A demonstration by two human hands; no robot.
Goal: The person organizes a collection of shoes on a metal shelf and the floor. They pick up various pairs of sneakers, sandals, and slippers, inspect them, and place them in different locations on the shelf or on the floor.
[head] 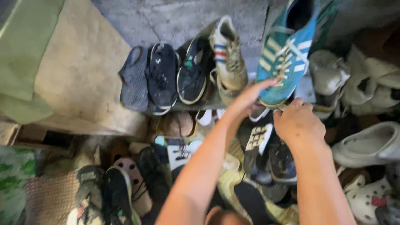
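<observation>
A teal and blue sneaker (285, 52) with pale yellow stripes and white laces stands toe-down at the upper right, above a heap of shoes. My left hand (250, 96) reaches up and its fingertips touch the sneaker's toe from the left. My right hand (298, 121) is curled just under the toe, gripping its lower edge. To the left, a worn beige sneaker (229, 58) with red and blue stripes leans on the top shelf.
Dark shoes (162, 77) line a shelf at centre left. White clogs (368, 146) and pale shoes (354, 79) pile at the right. More sandals and shoes (121, 187) crowd below. A tan mat (79, 62) covers the concrete floor at the left.
</observation>
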